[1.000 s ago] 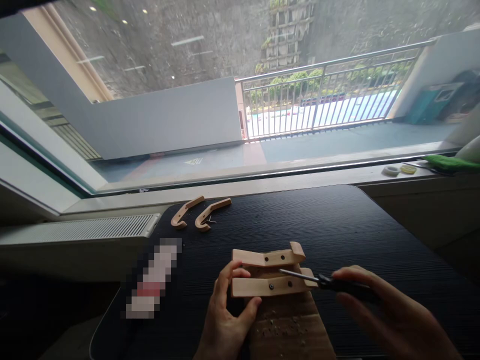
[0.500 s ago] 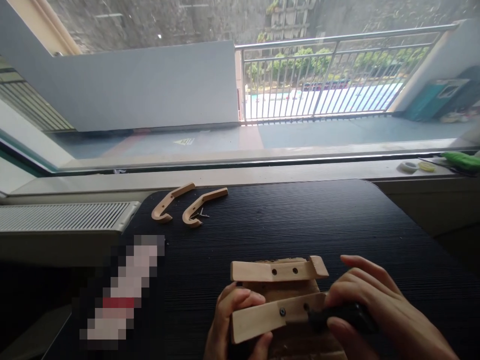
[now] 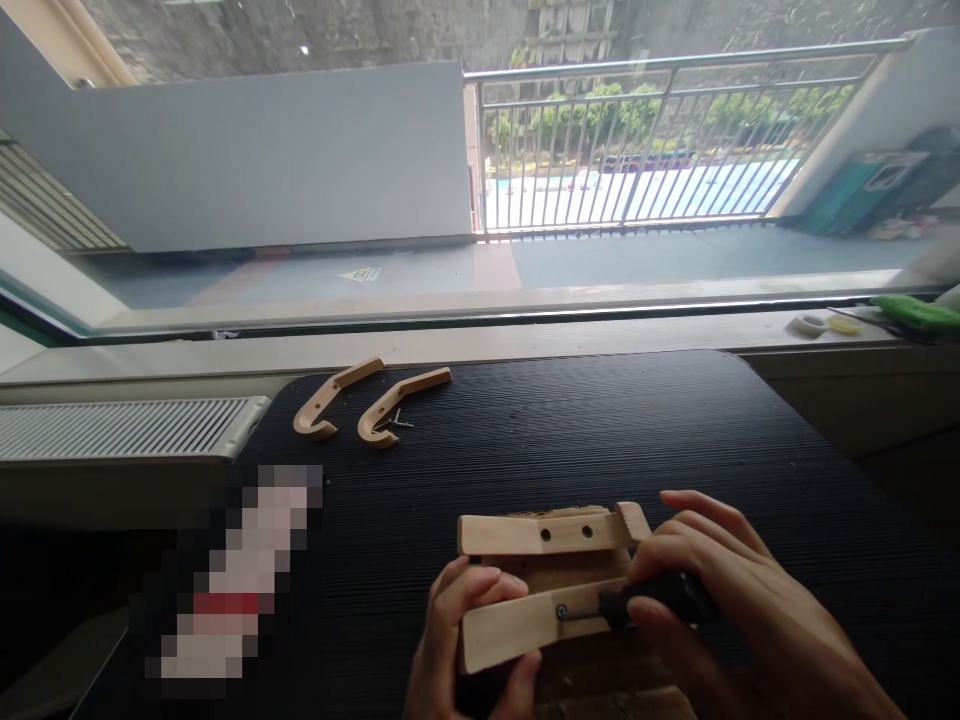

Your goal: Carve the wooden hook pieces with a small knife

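Observation:
My left hand [image 3: 465,620] grips the left end of a light wooden hook [image 3: 506,625], its thumb below and fingers above. In my right hand [image 3: 735,590] is a screwdriver [image 3: 667,598] with a black handle. Its thin metal shaft points left and the tip meets a screw [image 3: 562,611] in the hook. The right part of this hook is hidden behind my right hand. Just beyond lies a second wooden hook [image 3: 510,535] with two dark holes. Both rest on a brown wooden board [image 3: 577,660].
Two more wooden hooks [image 3: 319,405] lie at the far left of the black table [image 3: 570,430], with loose screws [image 3: 400,421] by one. A radiator [image 3: 127,428] is left. Tape rolls [image 3: 810,326] and a green item [image 3: 919,315] sit on the windowsill.
My right hand has moved left with the screwdriver, whose shaft now shows and reaches the screw. My left hand keeps its grip. The view has shifted slightly.

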A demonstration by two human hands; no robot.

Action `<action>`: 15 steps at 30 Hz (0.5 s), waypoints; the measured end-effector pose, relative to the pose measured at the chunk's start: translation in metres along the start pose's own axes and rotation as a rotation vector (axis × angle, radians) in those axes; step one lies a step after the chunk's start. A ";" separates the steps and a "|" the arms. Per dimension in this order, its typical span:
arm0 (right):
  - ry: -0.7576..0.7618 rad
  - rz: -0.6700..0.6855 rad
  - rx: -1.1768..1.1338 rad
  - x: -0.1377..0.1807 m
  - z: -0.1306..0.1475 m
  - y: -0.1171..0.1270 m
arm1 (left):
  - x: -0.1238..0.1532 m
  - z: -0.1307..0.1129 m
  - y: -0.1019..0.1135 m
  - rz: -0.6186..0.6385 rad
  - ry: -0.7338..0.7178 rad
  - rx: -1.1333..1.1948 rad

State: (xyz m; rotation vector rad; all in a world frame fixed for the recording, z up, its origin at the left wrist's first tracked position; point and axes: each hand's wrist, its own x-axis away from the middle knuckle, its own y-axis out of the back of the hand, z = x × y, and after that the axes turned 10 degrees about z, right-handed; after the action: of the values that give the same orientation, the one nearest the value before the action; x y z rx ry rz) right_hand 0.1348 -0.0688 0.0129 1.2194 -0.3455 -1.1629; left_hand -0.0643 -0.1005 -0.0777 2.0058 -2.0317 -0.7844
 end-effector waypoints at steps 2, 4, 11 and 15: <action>0.006 0.006 0.002 0.000 0.001 -0.001 | 0.000 -0.001 0.001 0.011 -0.001 0.009; 0.012 0.010 0.000 0.000 0.001 -0.002 | -0.001 -0.002 0.001 0.019 -0.005 0.023; -0.055 0.037 -0.078 -0.003 0.009 0.004 | 0.001 0.002 0.001 0.052 0.003 0.027; -0.050 0.029 -0.132 -0.004 0.015 0.008 | 0.001 0.004 0.002 0.063 -0.017 0.002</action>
State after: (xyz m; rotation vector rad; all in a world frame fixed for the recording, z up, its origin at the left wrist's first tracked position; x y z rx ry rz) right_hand 0.1255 -0.0743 0.0271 1.0686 -0.3180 -1.1746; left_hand -0.0683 -0.1004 -0.0799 1.9317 -2.0952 -0.7901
